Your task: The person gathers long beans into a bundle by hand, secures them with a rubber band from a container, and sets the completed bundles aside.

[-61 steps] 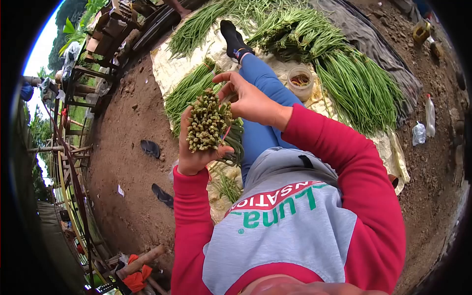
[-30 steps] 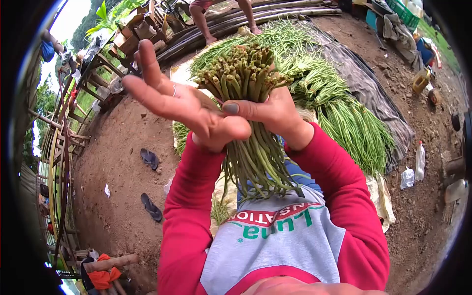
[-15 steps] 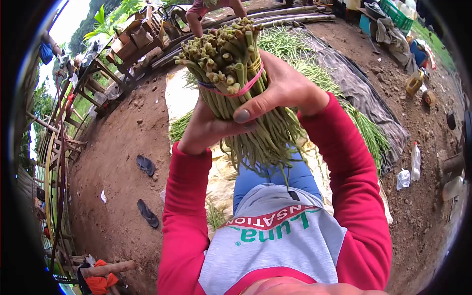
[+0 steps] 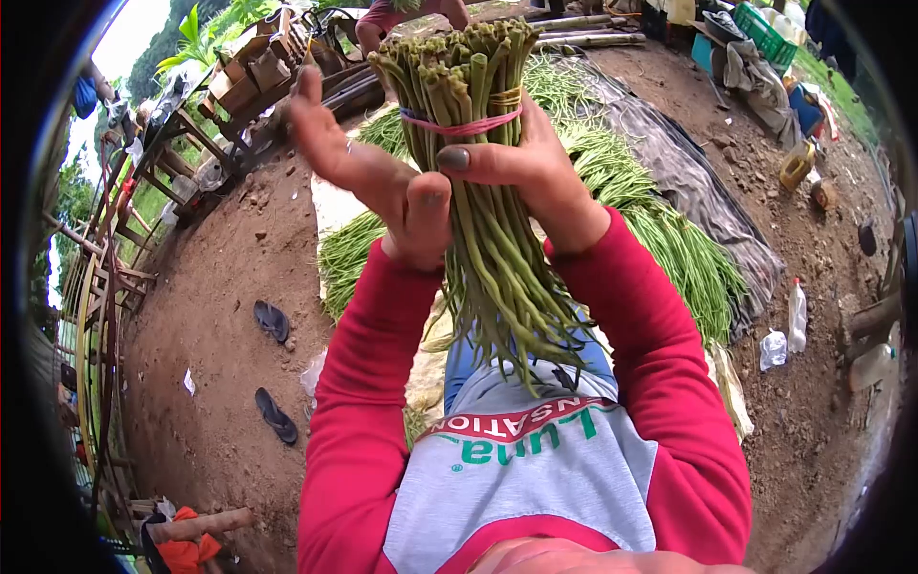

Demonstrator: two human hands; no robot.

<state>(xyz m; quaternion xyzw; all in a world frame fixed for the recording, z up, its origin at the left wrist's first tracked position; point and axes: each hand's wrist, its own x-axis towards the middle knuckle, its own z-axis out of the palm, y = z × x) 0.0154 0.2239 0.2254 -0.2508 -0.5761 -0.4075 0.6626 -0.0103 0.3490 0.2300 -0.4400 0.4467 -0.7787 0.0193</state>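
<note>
A thick bundle of string beans (image 4: 492, 215) stands upright in front of my chest, cut stem ends up and long tips hanging down. Pink, blue and yellow rubber bands (image 4: 469, 126) circle it below the top. My right hand (image 4: 535, 172) grips the bundle from the right, its thumb across the front just under the pink band. On the other side my left hand (image 4: 373, 177) is open, fingers spread and pointing away to the upper left, with its thumb side close against the beans.
Heaps of loose string beans (image 4: 669, 244) lie on a sheet and a dark tarp (image 4: 708, 182) ahead. Another person (image 4: 382, 24) is beyond the bundle. Slippers (image 4: 275, 414) and plastic bottles (image 4: 797, 316) lie on the dirt; a wooden bench (image 4: 191, 143) stands left.
My left hand has come off the bundle and opened out to the left. The bundle now stands straighter, slightly to the right, still in my right hand.
</note>
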